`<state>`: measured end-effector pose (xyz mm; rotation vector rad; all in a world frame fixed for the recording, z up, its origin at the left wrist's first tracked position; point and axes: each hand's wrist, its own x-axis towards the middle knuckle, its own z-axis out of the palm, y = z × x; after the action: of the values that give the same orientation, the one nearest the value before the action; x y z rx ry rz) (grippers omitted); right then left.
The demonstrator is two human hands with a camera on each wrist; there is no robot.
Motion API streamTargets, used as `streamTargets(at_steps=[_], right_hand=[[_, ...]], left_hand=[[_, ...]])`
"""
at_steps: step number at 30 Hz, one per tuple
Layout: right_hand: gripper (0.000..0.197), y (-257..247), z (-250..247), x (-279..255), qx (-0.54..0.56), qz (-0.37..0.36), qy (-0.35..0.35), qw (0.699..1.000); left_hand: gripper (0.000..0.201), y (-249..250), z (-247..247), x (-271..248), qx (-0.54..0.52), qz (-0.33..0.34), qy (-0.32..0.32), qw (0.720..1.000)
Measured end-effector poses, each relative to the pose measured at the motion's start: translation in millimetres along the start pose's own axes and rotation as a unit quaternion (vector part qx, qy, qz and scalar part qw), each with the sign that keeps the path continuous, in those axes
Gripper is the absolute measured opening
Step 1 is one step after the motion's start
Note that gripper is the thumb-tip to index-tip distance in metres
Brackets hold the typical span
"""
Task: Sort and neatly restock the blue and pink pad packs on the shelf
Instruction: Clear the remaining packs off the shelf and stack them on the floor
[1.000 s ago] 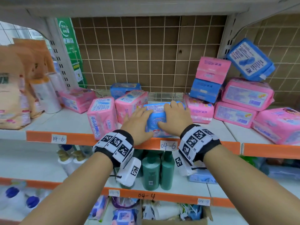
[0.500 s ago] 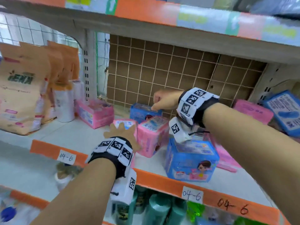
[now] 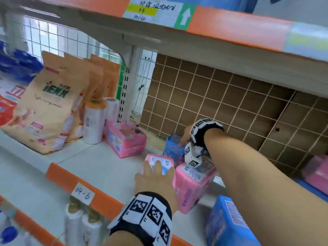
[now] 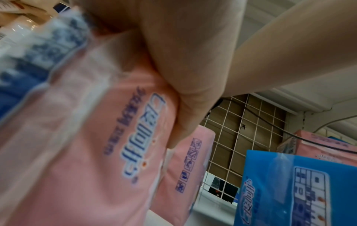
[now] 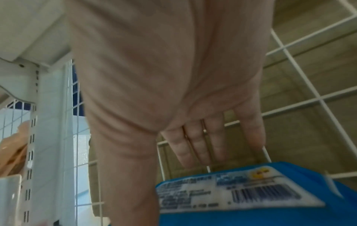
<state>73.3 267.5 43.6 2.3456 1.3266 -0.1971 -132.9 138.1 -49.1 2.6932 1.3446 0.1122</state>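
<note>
My left hand [image 3: 156,174] grips the top of an upright pink pad pack [image 3: 159,161] near the shelf front; in the left wrist view my thumb [image 4: 183,107] lies down the side of that pink pack [image 4: 86,152]. My right hand [image 3: 183,137] reaches to the back, onto a blue pad pack [image 3: 173,148] by the wire grid. Its straight fingers [image 5: 203,145] go down behind the blue pack [image 5: 251,198], with the tips hidden. A second pink pack [image 3: 193,183] stands just right of the first, under my right wrist.
A pink pack [image 3: 126,139] lies at the back left beside a white roll [image 3: 94,121] and tan pouches [image 3: 48,107]. Another blue pack [image 3: 229,224] stands at the front right edge, and a pink pack [image 3: 317,173] sits far right. The upper shelf [image 3: 230,50] hangs low overhead.
Both hands have left the blue pack at the front edge. The right hand went to the back and came down on the rear blue pack. The left hand settled on the pink pack.
</note>
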Motion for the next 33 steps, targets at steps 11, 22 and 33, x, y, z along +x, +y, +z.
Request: streamTargets(at_steps=[11,22,33], right_hand=[[0.033,-4.2,14.9,4.9,0.047,0.002,0.027,0.999],[0.080,27.6,10.6,-93.7,0.206,-0.133,0.358,0.901],[0.064,133.4,116.0,-261.6,0.335,-0.107,0.379,0.856]], left_hand=[[0.074,-0.9,1.5,5.1,-0.009,-0.006,-0.003,1.000],[0.075,1.8,-7.2,4.2,0.037,-0.025,-0.033,0.998],[0.067,12.0,-19.8,-10.5,0.069,-0.010,0.000,0.998]])
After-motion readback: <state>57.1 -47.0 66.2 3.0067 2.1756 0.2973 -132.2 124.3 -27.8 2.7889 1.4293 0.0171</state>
